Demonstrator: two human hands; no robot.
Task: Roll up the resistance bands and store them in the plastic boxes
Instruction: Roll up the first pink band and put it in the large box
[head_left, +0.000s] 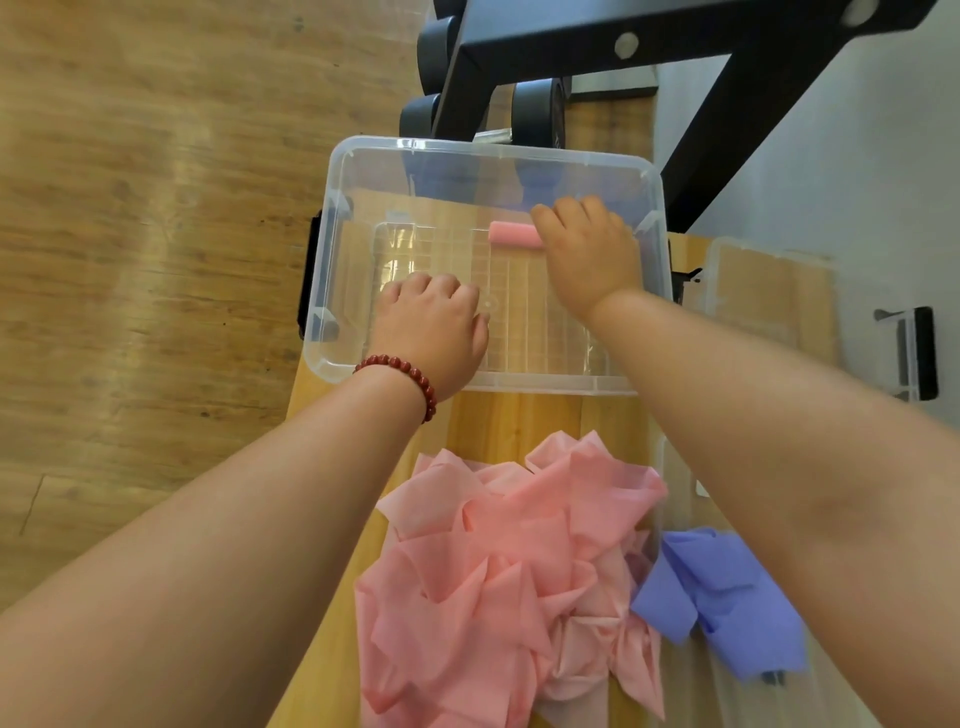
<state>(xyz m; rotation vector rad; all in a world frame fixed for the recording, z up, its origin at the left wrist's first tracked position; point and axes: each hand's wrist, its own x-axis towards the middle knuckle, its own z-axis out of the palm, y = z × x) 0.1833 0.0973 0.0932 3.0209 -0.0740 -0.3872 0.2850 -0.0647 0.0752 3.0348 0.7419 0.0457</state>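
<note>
A clear plastic box (332, 244) stands on a narrow wooden bench. Inside it, near the far wall, lies a rolled pink resistance band (511, 234). My right hand (589, 254) reaches into the box and grips the right end of that roll. My left hand (431, 325), with a red bead bracelet on the wrist, is inside the box near its front wall, fingers curled down; nothing shows in it. A heap of loose pink bands (509, 577) lies on the bench in front of the box, and a purple band (727, 597) lies to its right.
A second clear plastic box (769, 291) sits to the right, with a lid latch (914, 353) further right. A black metal rack with dumbbells (540, 109) stands behind the box. Wood floor (156, 260) lies to the left of the bench.
</note>
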